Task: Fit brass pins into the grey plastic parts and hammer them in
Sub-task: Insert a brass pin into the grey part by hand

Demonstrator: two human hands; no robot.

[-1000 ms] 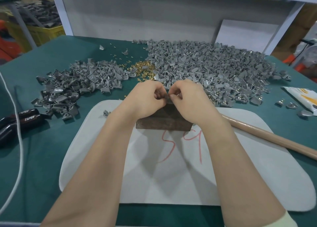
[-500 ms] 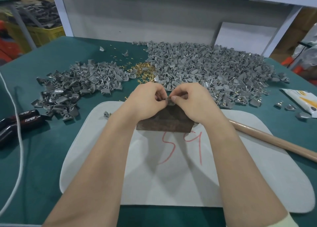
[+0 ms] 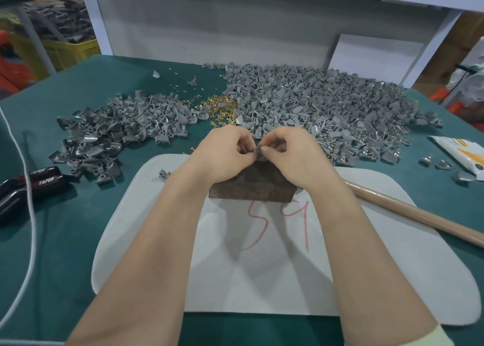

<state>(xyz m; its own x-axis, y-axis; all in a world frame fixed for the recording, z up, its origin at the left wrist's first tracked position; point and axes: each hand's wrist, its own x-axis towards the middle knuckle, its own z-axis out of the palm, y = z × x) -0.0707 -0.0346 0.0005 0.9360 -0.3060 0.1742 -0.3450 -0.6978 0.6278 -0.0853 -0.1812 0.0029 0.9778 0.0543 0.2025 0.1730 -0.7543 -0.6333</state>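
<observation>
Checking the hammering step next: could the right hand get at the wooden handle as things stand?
Probably yes: the wooden handle lies uncovered beside that wrist, nothing across it; but the right hand is pinching a grey part.

A white rounded mat (image 3: 262,280) lies near-centre on the green-covered table (image 3: 78,241). A brown rectangular metal block (image 3: 251,188) sits on the mat's far part. Left hand (image 3: 225,152) and right hand (image 3: 290,154) meet above the block's far edge, pinching a small grey plastic part (image 3: 262,157) between them. A long wooden handle (image 3: 408,212) lies right of the block, across the mat's right edge. Behind the mat: smaller grey-part pile (image 3: 117,128) left, larger grey-part pile (image 3: 327,110) right, brass pin heap (image 3: 220,107) between.
</observation>
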